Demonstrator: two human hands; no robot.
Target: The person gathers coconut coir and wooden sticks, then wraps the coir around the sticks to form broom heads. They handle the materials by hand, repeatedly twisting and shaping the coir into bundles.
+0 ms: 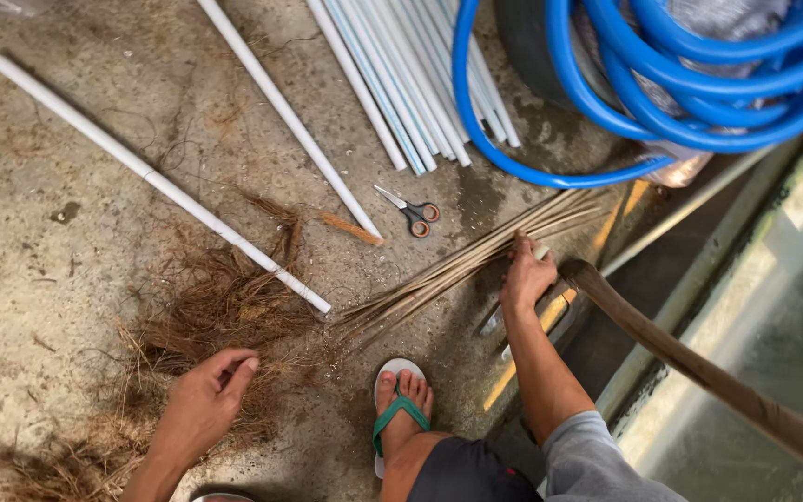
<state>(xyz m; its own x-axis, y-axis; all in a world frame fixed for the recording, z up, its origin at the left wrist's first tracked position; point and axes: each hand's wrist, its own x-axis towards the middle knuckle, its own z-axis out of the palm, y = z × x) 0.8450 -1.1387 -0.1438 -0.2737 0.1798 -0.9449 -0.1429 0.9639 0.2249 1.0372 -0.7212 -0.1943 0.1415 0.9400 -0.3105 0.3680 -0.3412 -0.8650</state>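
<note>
1. Sticks (pixel 457 268): a bundle of long thin tan sticks lies slantwise on the concrete floor (pixel 58 270), fanning out at its lower left end near the fibre and running up to the right.
2. My right hand (pixel 524 277) sits on the bundle's upper right part, fingers curled over the sticks and closed on them; the bundle passes under my palm and sticks out on both sides of the grip.
3. My left hand (pixel 208 398) is well apart from the sticks, low on the left. Its fingers are loosely bent and apart, holding nothing that I can see, resting at the edge of a brown fibre pile (pixel 216 311).
4. My foot in a sandal (pixel 400 409) with a green strap stands between my two hands, just below the fanned end of the sticks.
5. Scissors (pixel 411 212) with orange-rimmed handles lie just above the sticks, jaws closed.
6. Two white pipes (pixel 155 177) lie slantwise across the floor at the left; a sheaf of more white pipes (pixel 401 84) lies at the top.
7. A coiled blue hose (pixel 699 84) fills the top right corner.
8. A brown pole (pixel 699 372) runs from near my right hand down to the right edge.
</note>
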